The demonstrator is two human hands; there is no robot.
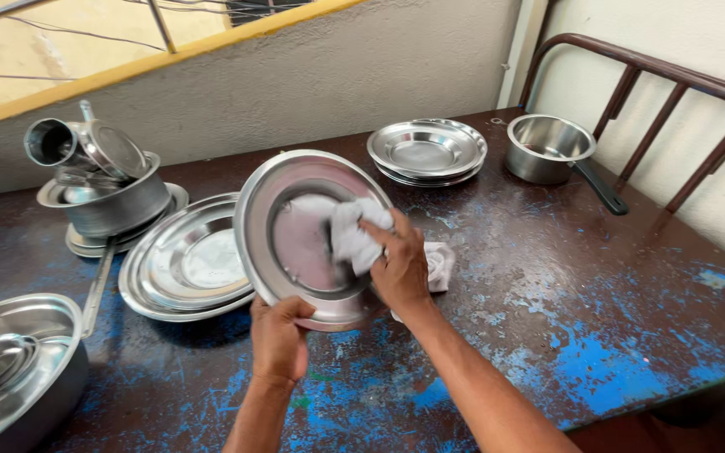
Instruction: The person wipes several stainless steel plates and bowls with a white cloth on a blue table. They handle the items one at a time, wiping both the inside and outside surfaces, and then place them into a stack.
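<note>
Head view — steel plate (295,243) tilted, rim pinched in left hand (279,335) — white cloth (352,239) under pressed-together right hand (400,268).

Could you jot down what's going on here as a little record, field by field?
Setting: worn dark table with blue paint patches, against a grey wall
Left hand: grips the lower rim of a steel plate, held tilted up
Right hand: presses a white cloth onto the plate's face
Left of plate: stack of steel plates, flat
Far side: second plate stack; saucepan with black handle
Left edge: piled pots; large bowl
</note>
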